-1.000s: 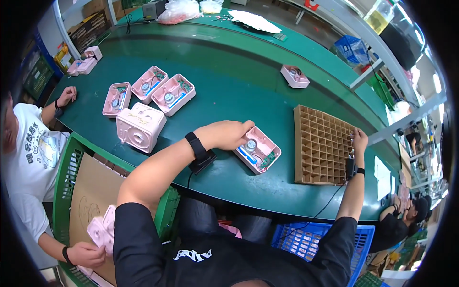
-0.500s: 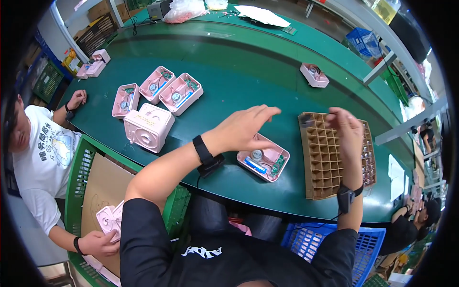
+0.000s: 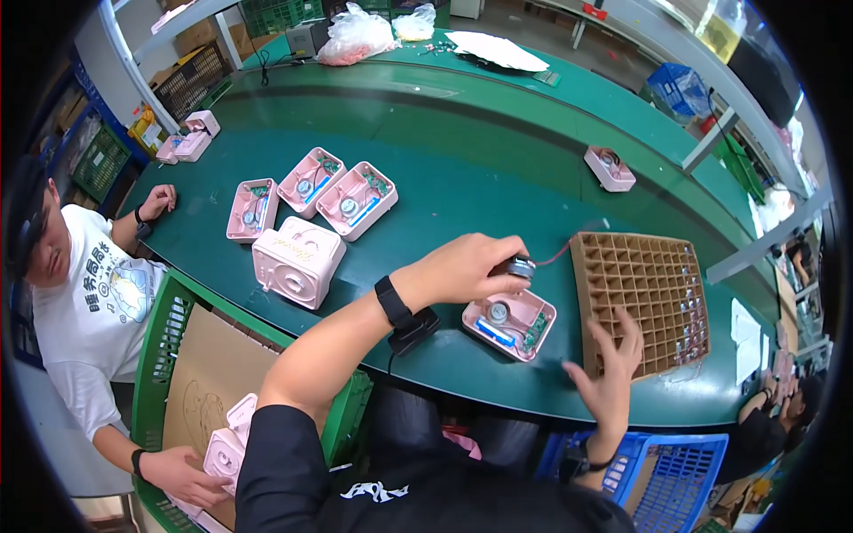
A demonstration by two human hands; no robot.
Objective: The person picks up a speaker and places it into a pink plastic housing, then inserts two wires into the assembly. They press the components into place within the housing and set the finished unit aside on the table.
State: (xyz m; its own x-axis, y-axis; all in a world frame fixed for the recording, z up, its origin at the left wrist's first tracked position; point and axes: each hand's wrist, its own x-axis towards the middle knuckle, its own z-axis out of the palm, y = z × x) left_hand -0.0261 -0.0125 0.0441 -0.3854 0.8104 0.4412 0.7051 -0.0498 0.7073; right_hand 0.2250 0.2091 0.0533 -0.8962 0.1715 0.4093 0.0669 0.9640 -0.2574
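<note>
My left hand (image 3: 471, 271) is closed on a small round black-and-silver part (image 3: 518, 266), with a thin red wire trailing from it to the right. It hovers over the far edge of an open pink casing (image 3: 524, 342), which contains a round metal component, a blue battery and a green circuit board. My right hand (image 3: 613, 364), fingers spread and nothing in them, is at the near left corner of a cardboard divider box (image 3: 626, 293). Small metal parts with wires sit in the box's right-hand cells.
Several open pink casings (image 3: 357, 202) and a closed one (image 3: 298, 262) stand left on the green table (image 3: 426, 204). Another casing (image 3: 610, 169) lies at far right. A co-worker's hand (image 3: 187, 480) holds pink parts in a green crate (image 3: 164, 355). A blue basket (image 3: 680, 475) stands near right.
My left hand, empty before, now holds the round part. My right hand has come back from over the divider box toward me, its fingers opening. The whole view has shifted slightly.
</note>
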